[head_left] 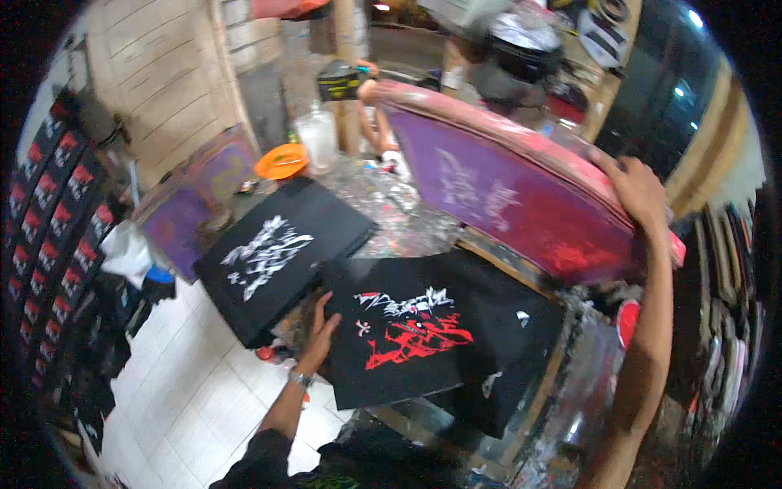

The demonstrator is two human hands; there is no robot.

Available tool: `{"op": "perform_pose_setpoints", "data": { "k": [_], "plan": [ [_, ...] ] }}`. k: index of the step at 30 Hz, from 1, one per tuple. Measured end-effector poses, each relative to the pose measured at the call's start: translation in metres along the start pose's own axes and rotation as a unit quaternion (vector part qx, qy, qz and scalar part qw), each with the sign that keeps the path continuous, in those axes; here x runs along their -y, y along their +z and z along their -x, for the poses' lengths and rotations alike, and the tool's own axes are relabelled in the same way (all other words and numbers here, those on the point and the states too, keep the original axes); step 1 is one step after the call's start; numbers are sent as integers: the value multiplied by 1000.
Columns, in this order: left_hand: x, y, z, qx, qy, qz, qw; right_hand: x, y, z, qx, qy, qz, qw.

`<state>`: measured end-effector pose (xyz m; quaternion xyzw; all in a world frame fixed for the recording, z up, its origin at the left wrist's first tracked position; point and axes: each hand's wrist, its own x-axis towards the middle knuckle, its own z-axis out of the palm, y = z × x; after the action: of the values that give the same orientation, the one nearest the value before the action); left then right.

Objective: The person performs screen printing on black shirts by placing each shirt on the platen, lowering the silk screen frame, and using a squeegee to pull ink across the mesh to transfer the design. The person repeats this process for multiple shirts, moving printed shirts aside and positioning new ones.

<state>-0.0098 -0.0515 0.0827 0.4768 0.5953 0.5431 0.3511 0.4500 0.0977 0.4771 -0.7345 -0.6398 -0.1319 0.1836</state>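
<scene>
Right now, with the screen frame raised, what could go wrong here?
The raised screen frame might drop onto the black printed panel if the right hand slips. If the red print is wet, which I can't tell, the left hand at the panel's edge could smear it.

Two large black printed pieces lie face up: one red-and-white piece point(415, 328) and one white-only piece point(265, 257). One raised screen point(509, 200), one orange bowl point(278, 169), one translucent jug point(316, 143) and one wristwatch point(301, 378) show. Over ten small prints point(59, 215) appear far left.
</scene>
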Motion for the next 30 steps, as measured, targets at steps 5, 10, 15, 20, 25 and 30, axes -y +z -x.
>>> {"op": "perform_pose_setpoints", "data": {
  "k": [5, 10, 15, 20, 25, 30],
  "plan": [
    [9, -52, -59, -70, 75, 12, 995, 13, -1, -6, 31, 10, -6, 999],
    [-34, -193, -108, -184, 122, 36, 975, 0, -1, 0, -15, 22, 28, 999],
    [-36, -263, -126, -322, -107, -495, 800, 24, -13, 15, -24, 11, 17, 999],
    [-36, 57, -36, 7, 384, -398, 833, -11, 6, 6, -34, -21, 12, 999],
    [-81, 322, 166, 521, 476, -98, 702, 11, 5, 13, -32, -55, -6, 998],
    [-68, 317, 162, 393, 544, -233, 704, -1, 0, 29, -27, -69, -40, 996]
  ]
}}
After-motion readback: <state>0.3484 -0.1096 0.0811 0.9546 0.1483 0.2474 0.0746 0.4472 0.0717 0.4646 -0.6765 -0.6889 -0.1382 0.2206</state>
